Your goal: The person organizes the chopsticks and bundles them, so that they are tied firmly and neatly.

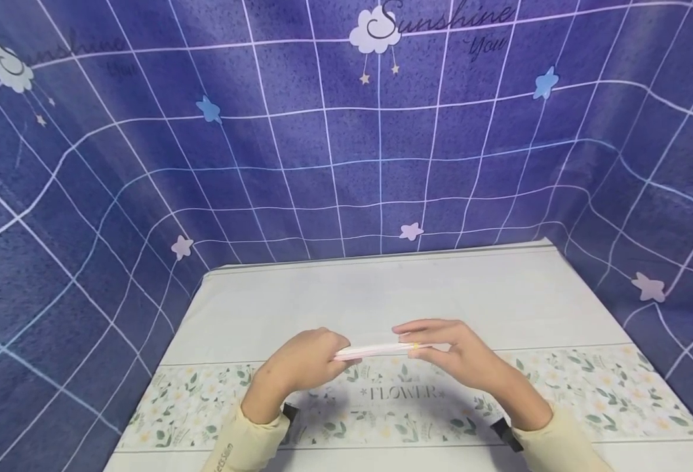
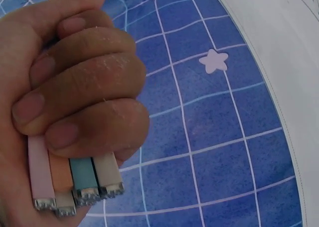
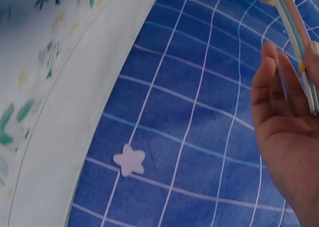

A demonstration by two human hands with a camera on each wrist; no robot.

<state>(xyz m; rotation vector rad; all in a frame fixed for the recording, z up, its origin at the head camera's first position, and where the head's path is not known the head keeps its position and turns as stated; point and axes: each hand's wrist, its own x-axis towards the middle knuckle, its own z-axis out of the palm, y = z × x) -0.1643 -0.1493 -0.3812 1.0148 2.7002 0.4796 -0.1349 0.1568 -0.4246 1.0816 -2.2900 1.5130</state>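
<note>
A bundle of slim pastel sticks (image 1: 376, 351), pink, orange, teal and cream, lies level between both hands above the table. My left hand (image 1: 311, 359) grips one end, its fingers curled round the sticks. In the left wrist view, the stick ends (image 2: 84, 179) with clear, bumpy tips poke out below the left hand (image 2: 89, 82). A thin yellow band (image 1: 415, 346) circles the bundle near the other end. There my right hand (image 1: 458, 351) pinches it, thumb below and fingers above. In the right wrist view, the right hand's (image 3: 289, 132) thumb lies against the bundle beside the band.
Under the hands is a white table cover (image 1: 376, 288) with a floral strip (image 1: 405, 419) reading "FLOWER". A blue gridded cloth (image 1: 346, 137) with stars and clouds hangs behind it and on both sides.
</note>
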